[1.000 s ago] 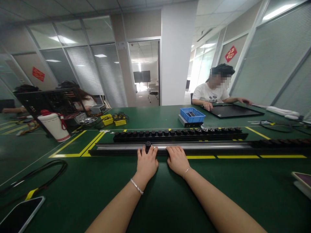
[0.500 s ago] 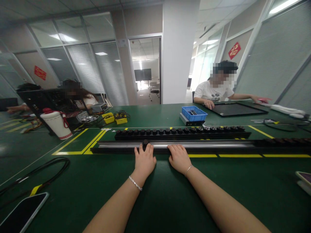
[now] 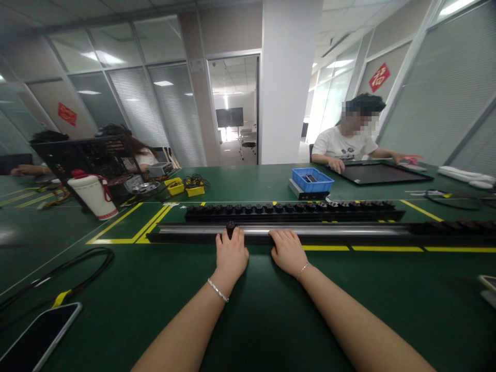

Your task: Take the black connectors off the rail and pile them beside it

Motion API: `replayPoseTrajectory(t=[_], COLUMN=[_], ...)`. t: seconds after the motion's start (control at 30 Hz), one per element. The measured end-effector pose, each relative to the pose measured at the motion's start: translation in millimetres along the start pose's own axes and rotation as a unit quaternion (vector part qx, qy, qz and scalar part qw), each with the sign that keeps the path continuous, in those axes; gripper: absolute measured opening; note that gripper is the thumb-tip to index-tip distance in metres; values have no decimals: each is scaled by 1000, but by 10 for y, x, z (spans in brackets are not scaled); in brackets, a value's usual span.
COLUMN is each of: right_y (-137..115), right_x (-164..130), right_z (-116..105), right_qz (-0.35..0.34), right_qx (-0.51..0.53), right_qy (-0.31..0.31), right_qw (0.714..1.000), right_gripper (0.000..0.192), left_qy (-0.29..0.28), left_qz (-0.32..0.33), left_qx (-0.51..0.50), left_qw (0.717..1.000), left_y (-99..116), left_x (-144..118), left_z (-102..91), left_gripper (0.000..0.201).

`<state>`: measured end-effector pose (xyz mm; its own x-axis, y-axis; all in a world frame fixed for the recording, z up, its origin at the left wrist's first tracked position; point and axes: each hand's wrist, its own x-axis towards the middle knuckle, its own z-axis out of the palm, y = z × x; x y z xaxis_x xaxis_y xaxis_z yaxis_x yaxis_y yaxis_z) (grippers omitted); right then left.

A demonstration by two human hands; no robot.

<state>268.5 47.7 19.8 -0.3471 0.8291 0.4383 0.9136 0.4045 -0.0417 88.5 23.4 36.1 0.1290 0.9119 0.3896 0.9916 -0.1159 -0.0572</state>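
Head view: your left hand (image 3: 231, 254) lies palm down on the green desk (image 3: 248, 310) with its fingers spread loosely, the fingertips touching the near side of the long rail (image 3: 349, 231) and flanking a small black knob (image 3: 231, 226) that sits on the rail; it grips nothing that you can see. Your right hand (image 3: 287, 251) lies just beside it, also flat and relaxed, fingertips resting on the rail's near edge. The rail runs left to right across the middle of the desk, parallel to the near edge, with a black strip of knobs (image 3: 294, 211) lying just behind it. I judge you are seating or sliding that single knob along the rail, early in the work, since only one knob shows on the rail. The next move calls for a light pinch on the knob with the left fingers while the right hand steadies the rail so it does not shift on the desk. A phone (image 3: 36, 338) lies at the near left corner, a looped black cable (image 3: 77, 271) beyond it. Toward the far edge sit a blue bin (image 3: 312, 180) and a co-worker (image 3: 346, 142) at a dark panel (image 3: 377, 173).
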Motion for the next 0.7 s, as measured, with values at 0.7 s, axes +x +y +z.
replayPoseTrajectory(t=[0.7], right_y=[-10], right_x=[4], right_z=[-41], right_qz=[1], right_qx=[9], right_qy=[-5], right_qw=[1000], right_gripper=[37], left_qy=[-17], left_qz=[-63], left_qx=[1], left_qw=[998], left_y=[-253], left_x=[43], left_z=[-49], left_gripper=[57])
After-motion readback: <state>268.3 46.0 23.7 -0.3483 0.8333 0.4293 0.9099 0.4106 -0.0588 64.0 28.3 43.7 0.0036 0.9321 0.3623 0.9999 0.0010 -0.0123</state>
